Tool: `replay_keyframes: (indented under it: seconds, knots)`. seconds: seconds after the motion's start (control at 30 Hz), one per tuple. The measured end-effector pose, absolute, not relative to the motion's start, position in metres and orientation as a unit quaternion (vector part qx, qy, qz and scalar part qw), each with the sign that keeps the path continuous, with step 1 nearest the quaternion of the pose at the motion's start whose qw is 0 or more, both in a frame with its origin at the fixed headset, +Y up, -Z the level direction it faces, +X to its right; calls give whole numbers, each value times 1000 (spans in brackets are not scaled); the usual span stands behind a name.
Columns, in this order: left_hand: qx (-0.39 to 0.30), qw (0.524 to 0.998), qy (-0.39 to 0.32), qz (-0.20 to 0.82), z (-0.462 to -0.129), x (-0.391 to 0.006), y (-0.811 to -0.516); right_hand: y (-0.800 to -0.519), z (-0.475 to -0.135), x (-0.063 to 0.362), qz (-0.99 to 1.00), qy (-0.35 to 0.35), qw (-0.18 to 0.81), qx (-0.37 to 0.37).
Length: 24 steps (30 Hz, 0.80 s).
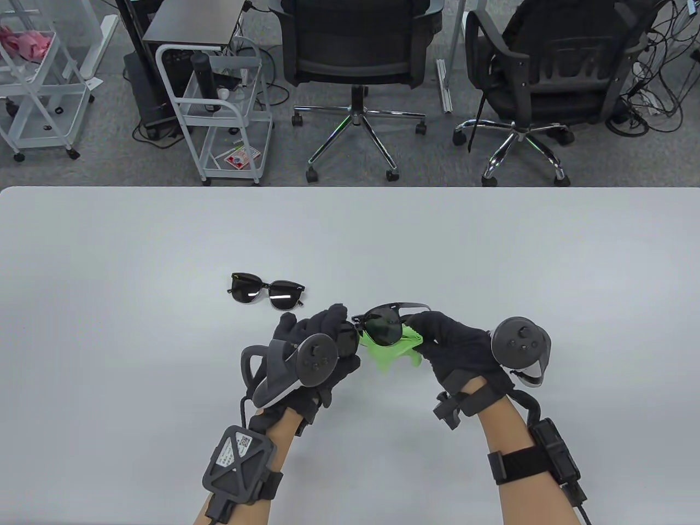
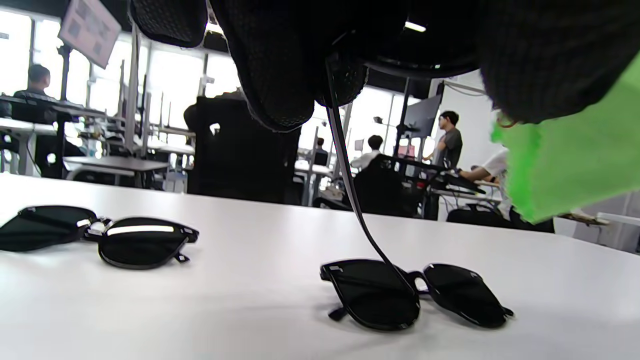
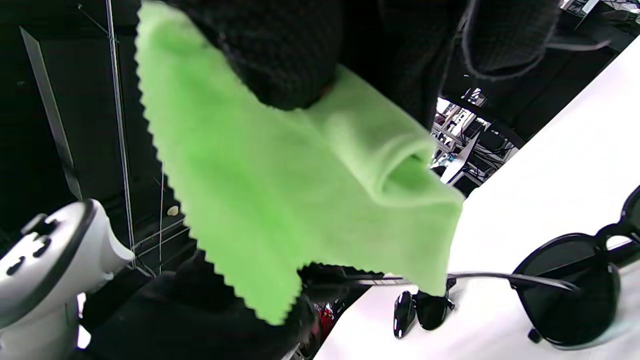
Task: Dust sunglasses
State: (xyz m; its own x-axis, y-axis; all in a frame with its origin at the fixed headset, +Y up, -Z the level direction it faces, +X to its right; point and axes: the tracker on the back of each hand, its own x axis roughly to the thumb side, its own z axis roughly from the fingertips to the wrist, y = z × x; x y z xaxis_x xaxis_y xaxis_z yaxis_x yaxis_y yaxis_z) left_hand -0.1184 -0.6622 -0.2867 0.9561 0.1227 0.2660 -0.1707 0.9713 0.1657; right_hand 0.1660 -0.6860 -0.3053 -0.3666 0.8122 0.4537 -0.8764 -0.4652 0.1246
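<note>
Two pairs of sunglasses show in the table view: the held sunglasses [image 1: 383,325], up off the worktop [image 1: 109,262] between both hands, and the spare sunglasses [image 1: 266,291], lying flat beyond and to the left of them. The left hand [image 1: 320,350] grips the left end of the held pair, fingers closed round that lens and hinge. The right hand [image 1: 454,344] pinches the green cloth [image 1: 391,350] against the right lens, which sits just left of its fingertips. The frame's long axis runs left to right from one grip to the other, so the wiping stroke likely travels along it toward the left hand, which is nearer the uncovered lens.
</note>
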Motion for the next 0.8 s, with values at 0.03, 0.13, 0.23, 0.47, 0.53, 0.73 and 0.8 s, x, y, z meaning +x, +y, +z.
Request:
replay_keyframes:
  seconds: [0.03,0.13,0.23,0.47,0.53,0.73,0.8]
  knots:
    - [108,984,-123,66,-286,-119,-660,-686,-305,165,820,-59,518,236]
    - [148,982,-116,36,-282,-118,-656,-689,-306,162,798,-44,558,224]
    - [177,978,-114,2,-278,-115,-652,-693,-306,159,765,-30,611,204]
    - [222,969,-94,-48,-274,-115,-646,-704,-309,165,691,10,702,175]
    - [229,968,-90,-57,-274,-114,-646,-707,-309,168,686,10,711,153]
    - [245,962,-105,-63,-270,-111,-643,-713,-307,172,680,5,726,97]
    - [249,960,-111,-67,-269,-109,-642,-713,-306,172,672,6,735,93]
